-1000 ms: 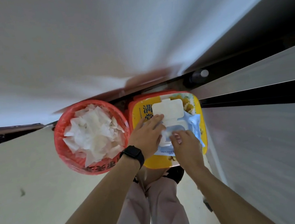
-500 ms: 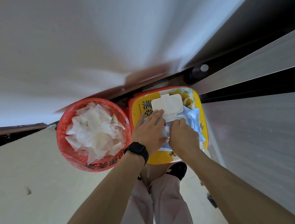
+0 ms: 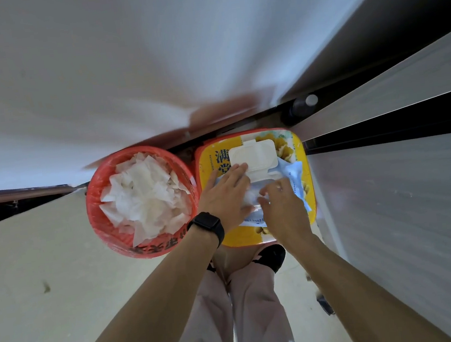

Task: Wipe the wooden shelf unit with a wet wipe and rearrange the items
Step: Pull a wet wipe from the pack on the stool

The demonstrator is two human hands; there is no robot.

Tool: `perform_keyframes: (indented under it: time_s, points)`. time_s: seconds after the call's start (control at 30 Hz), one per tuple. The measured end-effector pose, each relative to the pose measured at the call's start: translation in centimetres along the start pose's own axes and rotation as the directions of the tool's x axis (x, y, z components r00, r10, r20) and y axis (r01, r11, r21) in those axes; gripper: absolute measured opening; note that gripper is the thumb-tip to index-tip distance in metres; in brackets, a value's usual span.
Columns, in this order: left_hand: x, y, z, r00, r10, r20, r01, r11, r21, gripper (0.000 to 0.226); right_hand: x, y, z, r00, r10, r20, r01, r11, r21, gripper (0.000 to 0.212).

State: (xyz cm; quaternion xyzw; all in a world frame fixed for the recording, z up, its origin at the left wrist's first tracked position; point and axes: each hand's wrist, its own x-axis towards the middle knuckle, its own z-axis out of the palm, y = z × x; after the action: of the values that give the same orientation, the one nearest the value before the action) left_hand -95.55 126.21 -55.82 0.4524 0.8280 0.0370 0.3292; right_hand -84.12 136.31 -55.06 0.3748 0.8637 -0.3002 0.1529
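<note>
A red basket (image 3: 97, 215) full of used white wipes stands just left of a yellow box (image 3: 304, 161). On the box lies the blue wipe pack (image 3: 294, 175), white lid (image 3: 253, 154) flipped up. The left hand (image 3: 226, 196) lies flat and open on the pack; the right hand (image 3: 283, 209) pinches a wipe at its opening.
</note>
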Motion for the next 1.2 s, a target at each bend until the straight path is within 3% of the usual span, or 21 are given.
perform_keyframes:
  time_s: [0.13,0.3,0.43,0.53,0.63,0.73,0.8,0.87,0.93,1.03,1.2]
  points:
    - [0.1,0.0,0.1,1.000,0.000,0.008,0.000,1.000,0.013,0.053,-0.3,-1.3,-2.0,0.974,0.213,-0.080,-0.186,0.949,0.255,0.015]
    - [0.0,0.2,-0.3,1.000,0.000,0.014,0.000,1.000,0.015,0.053,-5.8,-1.7,-6.4,0.872,0.472,-0.127,-0.278,0.693,0.666,0.013]
    - [-0.1,0.4,-0.5,0.999,0.000,0.035,-0.002,1.000,0.031,0.055,-10.7,-0.8,-8.2,0.785,0.602,-0.144,-0.298,0.571,0.765,0.016]
    - [-0.2,0.8,-0.9,0.999,-0.011,0.050,0.009,0.999,0.037,0.070,-13.4,-0.5,-10.1,0.717,0.679,-0.158,-0.268,0.477,0.837,0.024]
    - [-0.7,0.8,-1.4,0.998,0.052,-0.023,-0.049,0.995,0.087,0.070,-14.9,-0.5,-11.9,0.692,0.695,-0.193,-0.233,0.469,0.852,0.011]
    - [-1.3,0.6,-1.2,0.933,0.327,-0.150,-0.282,0.923,0.262,0.046,-15.5,-0.1,-12.7,0.677,0.698,-0.233,-0.232,0.504,0.832,0.017]
    - [-1.3,1.0,-0.7,0.883,0.459,-0.102,-0.403,0.850,0.341,0.052,-15.4,0.1,-13.1,0.666,0.704,-0.247,-0.229,0.508,0.830,0.013]
    - [-0.7,2.2,-0.2,0.899,0.432,0.065,-0.421,0.818,0.392,0.072,-15.4,0.5,-13.0,0.659,0.716,-0.231,-0.241,0.491,0.837,0.009]
    - [-0.1,3.2,0.4,0.940,0.281,0.194,-0.339,0.838,0.429,0.079,-15.4,0.7,-12.7,0.666,0.713,-0.219,-0.248,0.488,0.837,0.008]
    - [0.1,4.0,1.1,0.969,0.165,0.184,-0.227,0.890,0.395,0.079,-15.3,0.7,-12.4,0.672,0.692,-0.264,-0.212,0.521,0.827,0.008]
    - [1.0,5.9,-0.6,0.967,0.179,0.181,-0.231,0.915,0.330,0.066,-15.4,0.2,-12.4,0.694,0.657,-0.294,-0.227,0.587,0.777,0.009]
